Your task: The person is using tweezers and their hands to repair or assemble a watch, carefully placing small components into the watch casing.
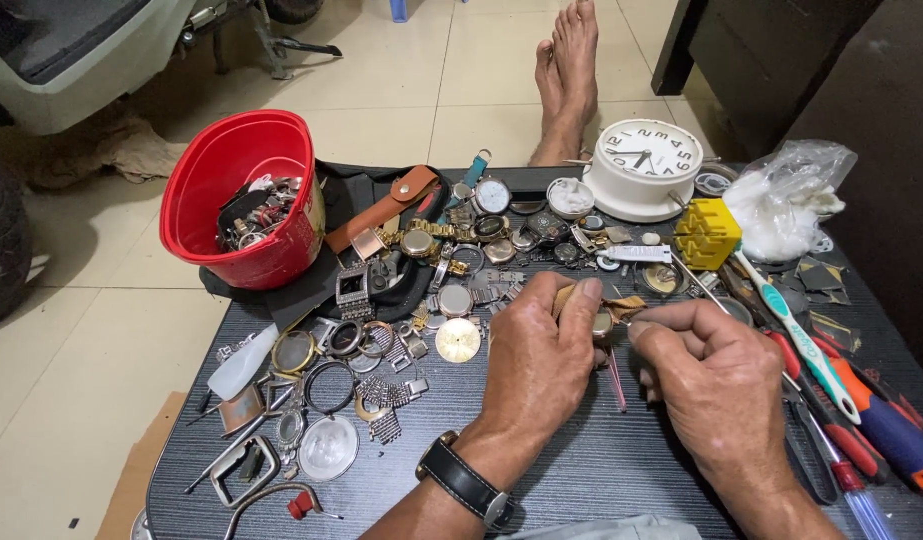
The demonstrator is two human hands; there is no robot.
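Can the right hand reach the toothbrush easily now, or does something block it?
Probably yes. The toothbrush lies uncovered just beside the right hand, with nothing between them. But that hand pinches a small tool, so it must free its fingers first.

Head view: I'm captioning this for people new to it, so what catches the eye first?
The two hands at centre front: the left hand, a black-strapped watch on its wrist, and the right hand pinch a small watch part between them. Behind them watch cases and straps litter the dark table. A red bucket of parts stands back left, a white clock back right.
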